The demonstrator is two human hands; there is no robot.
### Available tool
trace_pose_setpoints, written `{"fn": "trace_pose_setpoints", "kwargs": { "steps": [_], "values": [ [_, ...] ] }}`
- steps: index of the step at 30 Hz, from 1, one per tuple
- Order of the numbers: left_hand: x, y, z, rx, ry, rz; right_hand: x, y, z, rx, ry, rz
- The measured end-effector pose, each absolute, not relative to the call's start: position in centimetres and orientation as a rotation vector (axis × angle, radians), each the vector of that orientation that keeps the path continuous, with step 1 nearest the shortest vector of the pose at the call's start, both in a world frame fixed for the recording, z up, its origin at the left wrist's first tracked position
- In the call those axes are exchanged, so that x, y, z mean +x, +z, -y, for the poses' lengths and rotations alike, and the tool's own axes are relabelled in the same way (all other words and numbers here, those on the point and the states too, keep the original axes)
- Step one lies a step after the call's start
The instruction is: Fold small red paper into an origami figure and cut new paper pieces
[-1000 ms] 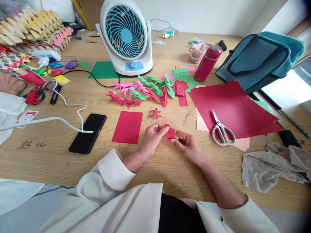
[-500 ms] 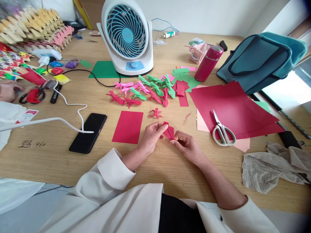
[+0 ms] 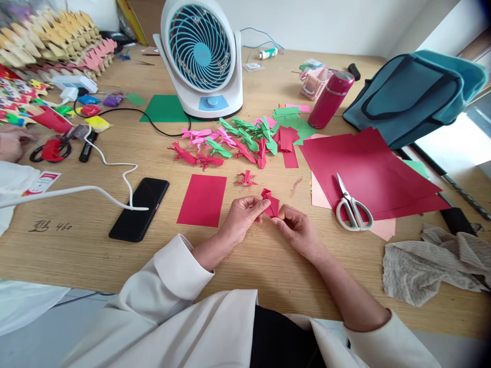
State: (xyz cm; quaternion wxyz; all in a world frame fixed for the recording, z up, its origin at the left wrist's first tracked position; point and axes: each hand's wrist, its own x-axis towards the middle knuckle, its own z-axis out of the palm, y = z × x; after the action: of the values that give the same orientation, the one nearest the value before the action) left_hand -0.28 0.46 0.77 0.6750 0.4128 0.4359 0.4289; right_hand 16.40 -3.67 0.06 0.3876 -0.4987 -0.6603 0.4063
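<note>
A small piece of folded red paper [image 3: 272, 205] is held between my two hands above the table. My left hand [image 3: 244, 214] pinches its left side between thumb and fingers. At its lower right corner, the thumb and curled fingers of my right hand [image 3: 295, 228] grip it. Just beyond lies a small red origami figure [image 3: 246, 178] with thin legs. A flat red paper rectangle [image 3: 202, 200] rests to the left of my left hand. Farther back is a cluster of folded green, pink and red paper figures [image 3: 245, 135].
Scissors [image 3: 353, 207] lie on large red sheets [image 3: 387, 174] at right, near a crumpled cloth [image 3: 429, 260]. A black phone [image 3: 139, 209] with a white cable is at left. Behind stand a fan [image 3: 203, 56], a red flask [image 3: 330, 99] and a teal bag [image 3: 410, 97]. Another person's hand [image 3: 13, 144] shows far left.
The folded paper has shifted slightly right and turned in my fingers, and a small folded flap now shows at its top. Both hands stay close together on it.
</note>
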Motion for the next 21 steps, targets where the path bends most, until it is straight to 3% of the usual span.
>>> {"fn": "trace_pose_setpoints", "kwargs": {
  "steps": [21],
  "values": [
    [-0.29,0.58,-0.26,0.976,0.933,-0.924,16.43,0.25,3.73,-1.267,1.046,1.633]
  ]
}}
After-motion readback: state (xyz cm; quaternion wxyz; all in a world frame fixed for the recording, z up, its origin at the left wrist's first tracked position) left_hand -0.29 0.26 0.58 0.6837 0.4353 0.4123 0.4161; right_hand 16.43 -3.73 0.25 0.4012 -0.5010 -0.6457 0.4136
